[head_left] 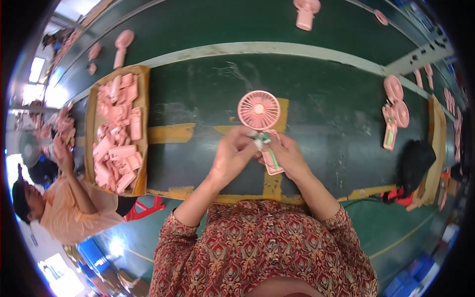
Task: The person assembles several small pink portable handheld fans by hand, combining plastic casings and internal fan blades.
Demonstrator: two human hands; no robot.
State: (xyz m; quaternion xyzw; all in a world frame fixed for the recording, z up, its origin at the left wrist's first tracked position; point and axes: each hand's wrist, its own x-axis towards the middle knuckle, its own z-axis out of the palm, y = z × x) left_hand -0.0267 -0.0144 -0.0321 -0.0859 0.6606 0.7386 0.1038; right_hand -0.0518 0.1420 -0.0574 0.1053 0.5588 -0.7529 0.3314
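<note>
A pink handheld fan [259, 110] lies in front of me, its round grille pointing away and its handle casing [273, 167] open toward me. A green strip shows inside the handle. My left hand [230, 154] is closed, thumb and fingers pinched at a small green circuit board [264, 138] near the neck of the fan. Something whitish shows at those fingertips, too small to name. My right hand [290, 157] is closed around the side of the handle, its fingers close to the board. Thin dark wire runs beside the handle.
A cardboard tray [146, 94] of pink casing parts stands to the left. At right lie partly assembled pink fans [394, 106] and a black bundle [418, 161]. Another fan [306, 14] sits beyond the pale rail [267, 48]. A co-worker [79, 203] is at far left.
</note>
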